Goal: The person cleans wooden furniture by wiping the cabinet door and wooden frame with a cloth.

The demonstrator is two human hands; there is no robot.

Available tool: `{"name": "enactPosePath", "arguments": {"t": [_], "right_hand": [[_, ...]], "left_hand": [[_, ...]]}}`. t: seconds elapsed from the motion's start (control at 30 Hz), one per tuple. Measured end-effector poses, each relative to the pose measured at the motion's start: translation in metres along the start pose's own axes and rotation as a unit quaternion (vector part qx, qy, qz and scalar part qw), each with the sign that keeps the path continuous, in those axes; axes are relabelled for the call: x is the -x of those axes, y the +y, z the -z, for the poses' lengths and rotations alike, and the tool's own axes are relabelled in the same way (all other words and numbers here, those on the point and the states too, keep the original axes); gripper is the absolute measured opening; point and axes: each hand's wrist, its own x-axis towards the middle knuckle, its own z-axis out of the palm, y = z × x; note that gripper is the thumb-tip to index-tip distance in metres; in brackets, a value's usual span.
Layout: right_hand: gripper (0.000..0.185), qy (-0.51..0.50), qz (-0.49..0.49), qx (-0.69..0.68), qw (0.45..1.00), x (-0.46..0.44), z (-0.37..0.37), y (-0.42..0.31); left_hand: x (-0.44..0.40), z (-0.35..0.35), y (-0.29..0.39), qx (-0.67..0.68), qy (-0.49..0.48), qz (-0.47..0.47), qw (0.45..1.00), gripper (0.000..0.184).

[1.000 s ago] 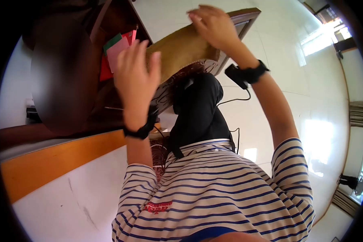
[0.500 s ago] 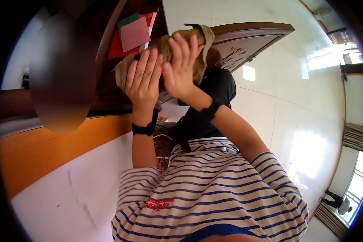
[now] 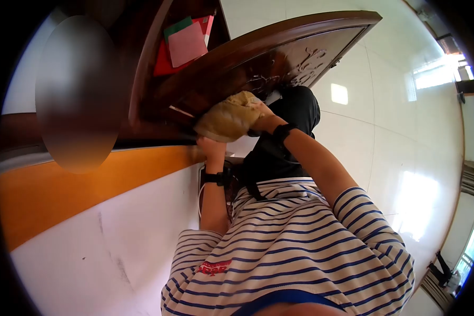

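Note:
A bunched tan cloth [image 3: 229, 118] is between my two hands, in front of the dark carved wooden furniture panel [image 3: 279, 63]. My left hand [image 3: 211, 145] is at the cloth's lower left edge, its fingers mostly hidden under the fabric. At the right side of the cloth, my right hand [image 3: 262, 117] is wrapped into it, with part of the hand showing. Each wrist wears a black band. The cloth hangs just short of my knee in black trousers [image 3: 300, 108].
Red, green and pink papers [image 3: 187, 43] lie in an open dark wooden compartment [image 3: 142, 63]. An orange wooden edge [image 3: 89, 184] borders a white surface at the left. Glossy tiles [image 3: 347, 137] cover the floor. Another person [image 3: 443, 271] is far off at the right.
The cloth was spread wide, then folded under my flat hands. It is now bunched smaller and lower, nearer my body, with my hands at its sides. More of the carved panel shows.

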Motion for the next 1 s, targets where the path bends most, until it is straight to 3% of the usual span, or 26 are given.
{"name": "enactPosePath", "arguments": {"t": [0.07,0.13,0.2,0.23,0.27,0.3,0.33,0.37,0.4,0.43,0.47,0.53,0.73,0.77,0.8,0.83,0.93,1.0], "right_hand": [[0.040,-0.028,-0.013,-0.060,0.998,0.000,0.010,0.011],[0.032,0.027,0.137,0.018,0.990,-0.004,0.013,0.029],[0.027,0.003,0.159,0.067,0.985,-0.010,0.025,0.053],[0.021,-0.021,0.176,0.114,0.978,-0.017,0.036,0.059],[0.021,-0.018,0.170,0.116,0.978,-0.023,0.048,0.065],[0.016,0.014,0.171,0.150,0.974,-0.031,0.068,0.068],[0.014,0.045,0.178,0.162,0.970,-0.036,0.089,0.068],[0.013,0.076,0.184,0.173,0.965,-0.042,0.109,0.069],[0.016,0.107,0.198,0.164,0.960,-0.041,0.122,0.071],[0.034,0.152,0.204,0.145,0.956,-0.038,0.120,0.077],[0.034,0.153,0.200,0.148,0.956,-0.030,0.115,0.077],[0.039,0.099,0.000,0.033,0.994,-0.008,0.096,0.078],[0.047,0.079,-0.044,0.075,0.993,0.059,0.077,0.083],[0.047,0.063,-0.092,0.035,0.993,0.067,0.077,0.081],[0.047,0.046,-0.139,-0.005,0.989,0.068,0.082,0.077],[0.047,0.064,-0.091,0.032,0.993,0.068,0.085,0.078],[0.047,0.080,-0.091,-0.018,0.992,0.062,0.089,0.076],[0.046,0.097,-0.095,-0.033,0.990,0.060,0.094,0.072]], "left_hand": [[-0.006,-0.001,-0.011,0.029,0.003,0.018,0.999,0.027],[-0.018,0.002,-0.009,0.058,0.004,0.038,0.998,0.028],[-0.032,0.005,-0.002,0.088,0.011,-0.091,0.992,0.025],[-0.042,0.007,0.008,0.090,0.009,-0.095,0.991,0.025],[-0.052,0.007,0.019,0.069,0.027,-0.188,0.979,0.025],[-0.059,0.006,0.029,0.048,0.044,-0.279,0.958,0.025],[-0.064,0.002,0.035,0.051,0.037,-0.282,0.958,0.025],[-0.066,-0.003,0.041,-0.039,0.045,-0.317,0.947,0.025],[-0.068,-0.009,0.046,-0.128,0.055,-0.351,0.926,0.025],[-0.070,-0.018,0.048,-0.110,0.085,-0.377,0.916,0.027],[-0.072,-0.028,0.052,-0.107,0.083,-0.381,0.915,0.027],[-0.072,-0.043,0.067,-0.022,0.070,-0.372,0.925,0.026],[-0.063,-0.079,0.089,-0.019,-0.057,-0.390,0.919,0.027],[-0.062,-0.085,0.088,-0.026,-0.067,-0.399,0.914,0.027],[-0.058,-0.095,0.078,-0.029,-0.109,-0.352,0.929,0.029],[-0.057,-0.099,0.078,-0.033,-0.150,-0.301,0.941,0.031],[-0.061,-0.097,0.077,-0.021,-0.169,-0.266,0.949,0.036],[-0.058,-0.090,0.069,-0.025,-0.153,-0.290,0.944,0.038]]}}
